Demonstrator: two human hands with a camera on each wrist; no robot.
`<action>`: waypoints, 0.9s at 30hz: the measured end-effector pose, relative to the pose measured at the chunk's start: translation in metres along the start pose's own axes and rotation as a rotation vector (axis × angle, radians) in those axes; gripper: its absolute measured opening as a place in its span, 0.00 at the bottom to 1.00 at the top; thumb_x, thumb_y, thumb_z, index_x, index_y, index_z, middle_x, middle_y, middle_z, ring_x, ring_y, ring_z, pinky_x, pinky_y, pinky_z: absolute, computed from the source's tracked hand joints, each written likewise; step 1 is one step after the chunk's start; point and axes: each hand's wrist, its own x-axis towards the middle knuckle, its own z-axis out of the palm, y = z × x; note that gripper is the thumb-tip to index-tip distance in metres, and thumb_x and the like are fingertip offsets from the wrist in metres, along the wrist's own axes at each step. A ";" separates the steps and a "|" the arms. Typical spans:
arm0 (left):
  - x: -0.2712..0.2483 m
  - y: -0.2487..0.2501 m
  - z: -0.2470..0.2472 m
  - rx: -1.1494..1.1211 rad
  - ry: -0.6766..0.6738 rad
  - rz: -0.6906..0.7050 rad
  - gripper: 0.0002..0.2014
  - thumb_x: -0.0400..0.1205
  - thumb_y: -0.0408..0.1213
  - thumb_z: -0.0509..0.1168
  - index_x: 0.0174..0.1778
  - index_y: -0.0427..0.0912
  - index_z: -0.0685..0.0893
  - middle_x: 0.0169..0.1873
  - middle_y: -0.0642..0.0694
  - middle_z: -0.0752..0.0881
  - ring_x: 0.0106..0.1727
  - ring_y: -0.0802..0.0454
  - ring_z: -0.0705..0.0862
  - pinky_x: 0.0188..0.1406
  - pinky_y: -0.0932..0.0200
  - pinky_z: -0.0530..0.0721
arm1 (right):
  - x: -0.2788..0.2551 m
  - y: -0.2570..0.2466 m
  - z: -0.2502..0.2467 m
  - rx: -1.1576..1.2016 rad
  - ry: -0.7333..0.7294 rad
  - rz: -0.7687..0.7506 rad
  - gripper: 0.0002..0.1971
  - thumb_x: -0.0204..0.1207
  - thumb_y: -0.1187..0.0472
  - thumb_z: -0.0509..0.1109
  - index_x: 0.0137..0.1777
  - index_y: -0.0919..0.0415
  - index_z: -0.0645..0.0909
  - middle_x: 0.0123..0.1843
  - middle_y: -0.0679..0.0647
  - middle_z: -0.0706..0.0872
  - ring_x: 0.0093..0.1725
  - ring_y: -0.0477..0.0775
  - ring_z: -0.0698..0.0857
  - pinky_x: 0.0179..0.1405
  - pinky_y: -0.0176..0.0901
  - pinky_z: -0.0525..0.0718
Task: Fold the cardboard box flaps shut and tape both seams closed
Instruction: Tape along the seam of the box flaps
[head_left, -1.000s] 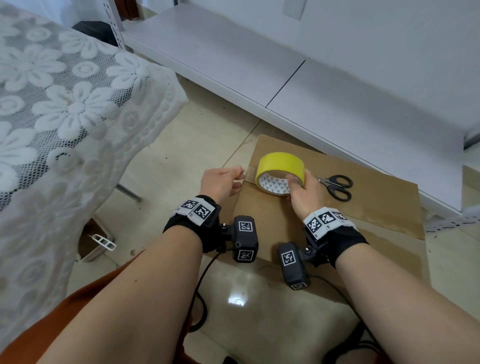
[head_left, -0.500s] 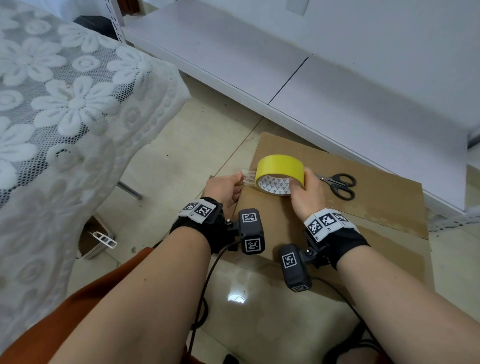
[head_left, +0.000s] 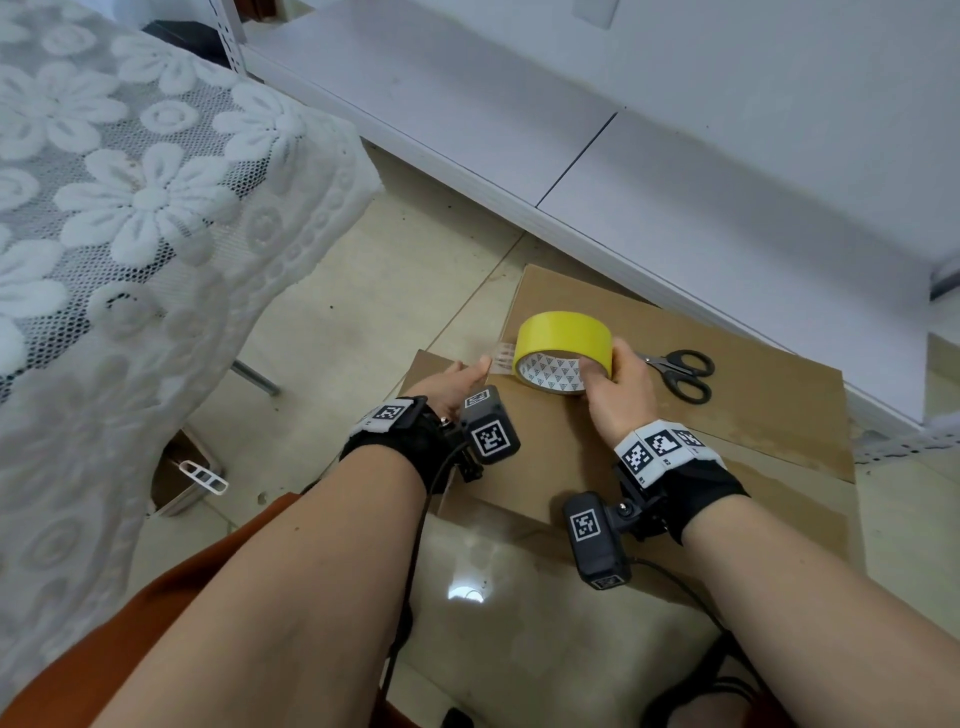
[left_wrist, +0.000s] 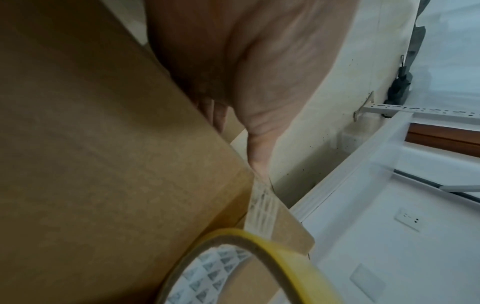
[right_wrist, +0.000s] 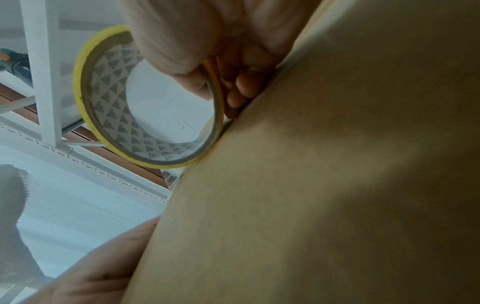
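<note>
While the right hand grips the yellow tape roll, thumb inside the core and fingers curled over the outer rim, the left hand lies with straight fingers pressing the free clear tape strip down at the left edge of the cardboard box. The roll stands on edge on the box top, which sits on the tiled floor. The left wrist view shows the strip running from the roll over the box corner under a fingertip, hidden from the head camera. Black scissors lie on the box just right of the roll. A lace-covered table stands to the left, a white shelf close behind the box.
</note>
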 end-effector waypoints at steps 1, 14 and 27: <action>-0.003 -0.001 0.001 0.047 -0.001 -0.010 0.37 0.83 0.60 0.55 0.85 0.47 0.52 0.82 0.43 0.61 0.76 0.42 0.72 0.71 0.50 0.73 | 0.000 0.000 0.000 0.002 0.002 0.006 0.09 0.80 0.62 0.63 0.57 0.64 0.78 0.51 0.61 0.85 0.51 0.62 0.82 0.48 0.47 0.77; -0.006 0.015 0.012 -0.199 0.365 0.361 0.09 0.76 0.27 0.69 0.48 0.42 0.90 0.46 0.43 0.90 0.50 0.49 0.88 0.63 0.51 0.83 | -0.001 -0.001 -0.005 0.018 -0.007 -0.008 0.10 0.80 0.61 0.65 0.56 0.66 0.79 0.50 0.62 0.86 0.49 0.63 0.84 0.49 0.49 0.80; -0.026 0.019 0.021 0.290 -0.104 0.439 0.36 0.80 0.31 0.68 0.82 0.53 0.60 0.73 0.50 0.72 0.74 0.54 0.69 0.78 0.49 0.67 | -0.002 0.001 -0.011 0.025 0.057 -0.024 0.05 0.78 0.60 0.68 0.51 0.59 0.78 0.47 0.58 0.87 0.45 0.60 0.87 0.38 0.41 0.79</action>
